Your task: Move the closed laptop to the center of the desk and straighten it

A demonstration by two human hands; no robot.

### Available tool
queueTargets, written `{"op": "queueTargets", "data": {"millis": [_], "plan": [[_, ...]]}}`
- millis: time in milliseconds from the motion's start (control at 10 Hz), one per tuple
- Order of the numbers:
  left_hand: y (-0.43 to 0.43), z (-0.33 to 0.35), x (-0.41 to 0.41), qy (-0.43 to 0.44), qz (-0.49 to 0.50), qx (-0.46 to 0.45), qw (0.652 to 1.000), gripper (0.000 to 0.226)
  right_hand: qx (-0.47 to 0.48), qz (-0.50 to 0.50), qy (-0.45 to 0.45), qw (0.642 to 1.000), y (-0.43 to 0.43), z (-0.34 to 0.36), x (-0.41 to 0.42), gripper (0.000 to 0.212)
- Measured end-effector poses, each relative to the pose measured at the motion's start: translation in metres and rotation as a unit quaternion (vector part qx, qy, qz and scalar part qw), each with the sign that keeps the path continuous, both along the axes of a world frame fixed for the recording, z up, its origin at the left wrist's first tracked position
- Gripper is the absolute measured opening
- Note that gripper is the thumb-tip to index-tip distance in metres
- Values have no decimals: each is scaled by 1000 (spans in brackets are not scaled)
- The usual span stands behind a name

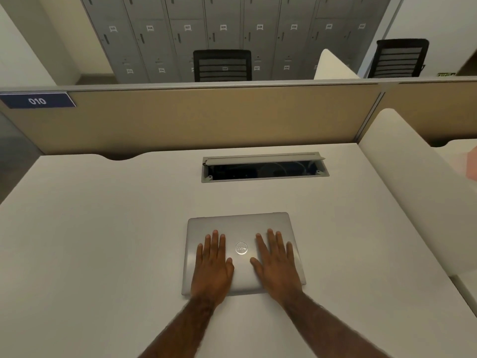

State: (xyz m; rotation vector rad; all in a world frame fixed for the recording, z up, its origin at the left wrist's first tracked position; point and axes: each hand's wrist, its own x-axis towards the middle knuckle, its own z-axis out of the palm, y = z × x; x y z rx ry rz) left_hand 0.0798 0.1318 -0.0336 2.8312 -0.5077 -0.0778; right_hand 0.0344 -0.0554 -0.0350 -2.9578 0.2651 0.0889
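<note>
Head cam: your left hand [212, 264] & right hand [276, 259] lay flat, fingers spread wide, palms on the closed laptop [242, 254]. Laptop sat mid-desk [103, 241], near edge, roughly square, below the cable tray [264, 167].

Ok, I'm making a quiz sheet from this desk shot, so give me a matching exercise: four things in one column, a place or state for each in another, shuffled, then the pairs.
Things:
1. laptop
2. left hand
3. cable box
4. number sign

Places or states:
A. set into the desk, lid raised
B. on the partition, far left
C. closed, lying flat on the desk
D. resting flat on the lid, left of the round logo

Pairs: 1-C, 2-D, 3-A, 4-B
</note>
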Motion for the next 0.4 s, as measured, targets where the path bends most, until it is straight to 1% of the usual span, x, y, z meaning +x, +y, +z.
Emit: {"op": "queueTargets", "data": {"millis": [100,200,300,400], "plan": [[-1,-4,-2,-4,2,26,1000,68,5,5,26,1000,-1,-4,-3,74],[-2,-1,-5,10,14,33,999,65,9,21,35,999,-2,0,-6,76],[-4,-7,3,-43,15,21,999,61,-6,47,-15,999,-8,-4,0,74],[-12,-3,17,-92,20,-46,995,72,8,44,-82,996,-16,-6,15,71]]}}
